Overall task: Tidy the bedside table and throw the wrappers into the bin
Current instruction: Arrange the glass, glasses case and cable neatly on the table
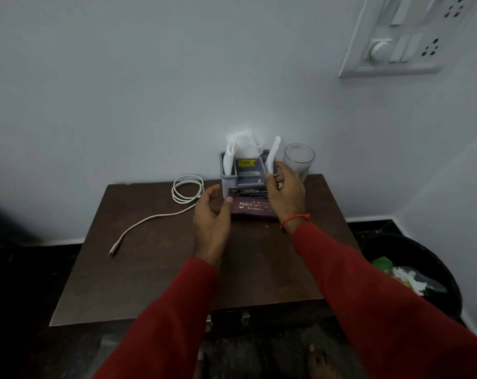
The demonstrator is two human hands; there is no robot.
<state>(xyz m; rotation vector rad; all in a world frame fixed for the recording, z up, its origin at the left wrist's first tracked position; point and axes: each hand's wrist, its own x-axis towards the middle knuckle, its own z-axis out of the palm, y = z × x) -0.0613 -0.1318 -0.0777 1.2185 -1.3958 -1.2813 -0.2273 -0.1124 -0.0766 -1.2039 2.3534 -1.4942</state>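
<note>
A grey organiser box [229, 184] stands at the back of the dark brown bedside table [155, 269], with white tissues [241, 146] sticking out of it. In front of it lies a maroon spectacle case [252, 210] with gold lettering. My right hand [285, 192] grips the organiser's right rim, beside a white paper strip [274, 153]. My left hand [211, 217] hovers open just left of the case, thumb near its corner, holding nothing. A black bin [412, 253] on the floor at the right holds green and white wrappers [404, 277].
A clear drinking glass [299, 160] stands right of the organiser, against the wall. A white charging cable [182, 195] lies coiled at the table's back left, its end trailing forward. A switchboard [401, 36] is on the wall at upper right. My bare feet show below the table.
</note>
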